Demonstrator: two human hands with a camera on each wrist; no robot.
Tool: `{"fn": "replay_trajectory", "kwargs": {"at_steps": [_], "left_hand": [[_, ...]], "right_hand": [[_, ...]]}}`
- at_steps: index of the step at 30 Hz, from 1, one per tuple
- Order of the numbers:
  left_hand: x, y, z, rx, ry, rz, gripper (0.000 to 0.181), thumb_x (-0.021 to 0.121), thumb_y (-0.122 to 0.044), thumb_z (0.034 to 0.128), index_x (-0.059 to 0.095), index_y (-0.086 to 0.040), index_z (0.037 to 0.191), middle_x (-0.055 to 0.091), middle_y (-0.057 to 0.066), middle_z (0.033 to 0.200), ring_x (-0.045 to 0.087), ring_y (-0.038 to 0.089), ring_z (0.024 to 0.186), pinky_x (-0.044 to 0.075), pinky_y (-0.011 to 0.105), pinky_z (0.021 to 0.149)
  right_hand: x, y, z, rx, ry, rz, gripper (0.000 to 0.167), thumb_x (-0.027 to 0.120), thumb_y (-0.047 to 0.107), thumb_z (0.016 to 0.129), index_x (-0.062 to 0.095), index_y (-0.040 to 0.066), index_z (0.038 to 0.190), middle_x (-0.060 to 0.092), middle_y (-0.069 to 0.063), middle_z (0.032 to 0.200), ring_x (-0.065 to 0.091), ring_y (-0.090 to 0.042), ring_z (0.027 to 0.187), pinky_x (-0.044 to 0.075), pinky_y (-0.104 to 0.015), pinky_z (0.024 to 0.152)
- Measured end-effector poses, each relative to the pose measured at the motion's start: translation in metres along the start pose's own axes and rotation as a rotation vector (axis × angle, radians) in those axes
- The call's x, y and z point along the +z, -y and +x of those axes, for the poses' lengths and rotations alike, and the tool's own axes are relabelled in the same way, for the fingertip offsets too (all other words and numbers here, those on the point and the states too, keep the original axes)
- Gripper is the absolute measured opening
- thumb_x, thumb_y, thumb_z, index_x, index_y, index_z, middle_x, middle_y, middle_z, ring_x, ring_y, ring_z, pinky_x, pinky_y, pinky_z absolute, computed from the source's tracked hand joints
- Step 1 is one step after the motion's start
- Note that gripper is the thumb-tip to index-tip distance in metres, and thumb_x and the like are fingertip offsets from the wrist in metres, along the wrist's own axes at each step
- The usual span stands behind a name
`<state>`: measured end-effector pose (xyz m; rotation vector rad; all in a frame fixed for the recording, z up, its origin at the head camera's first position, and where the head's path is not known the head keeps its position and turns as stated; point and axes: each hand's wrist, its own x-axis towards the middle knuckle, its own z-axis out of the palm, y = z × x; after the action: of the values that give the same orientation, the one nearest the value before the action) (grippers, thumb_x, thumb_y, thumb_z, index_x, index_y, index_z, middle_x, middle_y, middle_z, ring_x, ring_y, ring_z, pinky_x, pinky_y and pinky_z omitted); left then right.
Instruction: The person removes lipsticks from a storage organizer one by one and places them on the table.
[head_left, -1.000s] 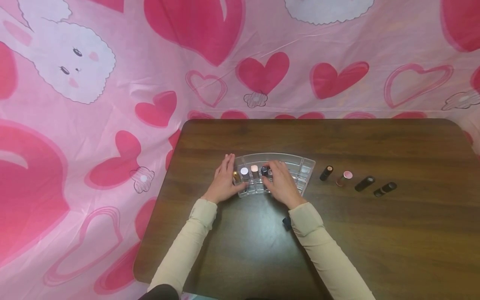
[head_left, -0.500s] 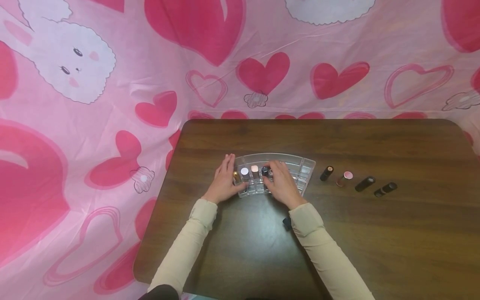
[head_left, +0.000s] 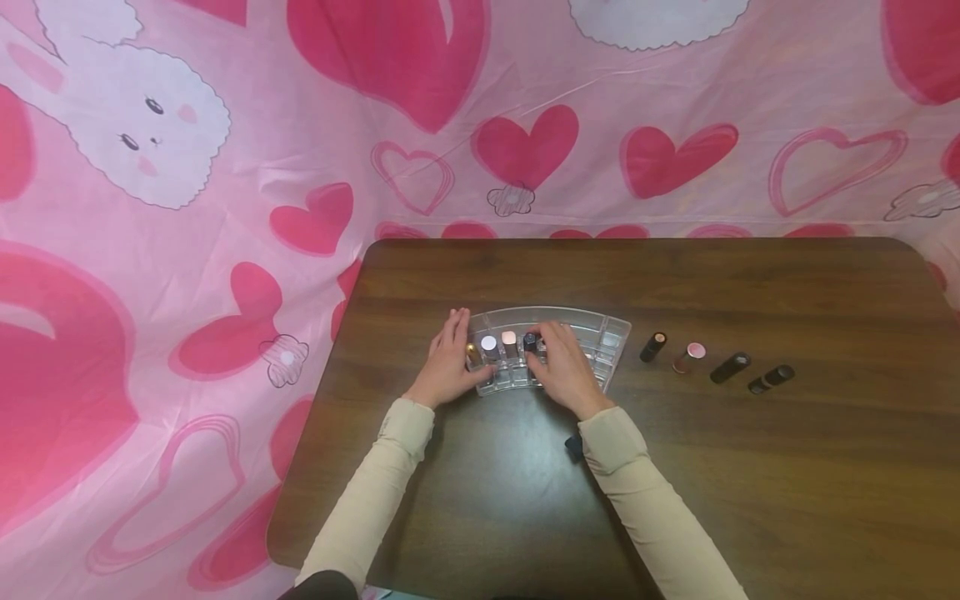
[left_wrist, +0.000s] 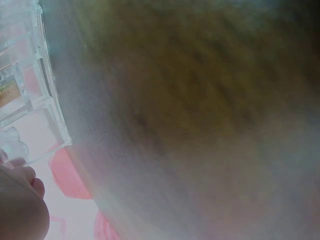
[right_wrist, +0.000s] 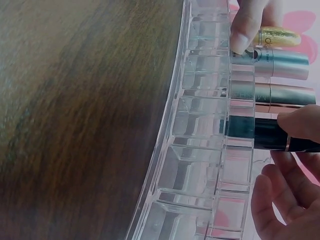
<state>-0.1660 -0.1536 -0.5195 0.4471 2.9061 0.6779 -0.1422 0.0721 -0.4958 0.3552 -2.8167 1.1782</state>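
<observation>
Clear organizer sits on the tabletop, toward its left edge, closer to the far edge than the near. Right hand pinches a black tube standing in it, thumb against fingers. Left hand rests on the organizer's left end, grip spread, fingers straight, thumb over the front. From the left end, in line: gold tube, silver tube, rose-gold tube, then the black one. Toward the tabletop's right edge: tan-topped tube, pink-topped tube, two dark tubes. Small dark item by the right cuff, partly hidden.
</observation>
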Motion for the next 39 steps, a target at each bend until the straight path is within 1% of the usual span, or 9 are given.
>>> {"fn": "replay_trajectory", "kwargs": {"at_steps": [8,12,18,28,39], "left_hand": [[0.0,0.0,0.0,-0.004,0.003,-0.005,0.109,0.072,-0.054,0.0773,0.009,-0.01,0.155,0.011,0.01,0.162,0.004,0.024,0.152,0.017,0.052,0.12],[0.0,0.0,0.001,-0.004,0.001,-0.008,0.109,0.072,-0.054,0.0773,0.01,-0.009,0.155,0.011,0.01,0.162,0.004,0.024,0.152,0.018,0.052,0.12],[0.0,0.0,0.0,-0.017,0.005,-0.007,0.109,0.072,-0.054,0.0773,0.009,-0.011,0.155,0.011,0.008,0.162,0.003,0.023,0.152,0.017,0.051,0.121],[-0.001,-0.001,0.0,-0.022,0.007,-0.009,0.11,0.072,-0.054,0.0771,0.008,-0.011,0.155,0.01,0.009,0.162,0.003,0.023,0.152,0.017,0.051,0.121],[-0.001,-0.002,0.0,-0.015,0.004,-0.011,0.109,0.072,-0.053,0.0776,0.009,-0.01,0.155,0.012,0.01,0.162,0.004,0.024,0.152,0.017,0.052,0.12]], "right_hand": [[-0.001,0.001,-0.001,-0.005,-0.015,0.046,0.032,0.068,0.011,0.085,0.06,0.007,0.116,0.062,-0.011,0.117,0.053,-0.03,0.113,0.044,-0.047,0.1],[-0.002,0.001,-0.001,-0.01,-0.025,0.062,0.032,0.068,0.01,0.085,0.06,0.007,0.115,0.062,-0.012,0.115,0.055,-0.031,0.111,0.044,-0.047,0.099],[-0.005,0.003,-0.002,-0.005,-0.037,0.075,0.033,0.068,0.011,0.085,0.059,0.007,0.116,0.061,-0.013,0.117,0.056,-0.031,0.111,0.045,-0.047,0.099],[-0.008,0.004,-0.003,-0.041,-0.078,0.1,0.035,0.071,0.01,0.084,0.059,0.005,0.116,0.062,-0.013,0.114,0.059,-0.031,0.106,0.047,-0.046,0.096],[-0.012,0.004,-0.004,-0.026,-0.079,0.125,0.034,0.069,0.012,0.085,0.059,0.006,0.117,0.061,-0.013,0.114,0.058,-0.03,0.107,0.046,-0.046,0.097]]}}
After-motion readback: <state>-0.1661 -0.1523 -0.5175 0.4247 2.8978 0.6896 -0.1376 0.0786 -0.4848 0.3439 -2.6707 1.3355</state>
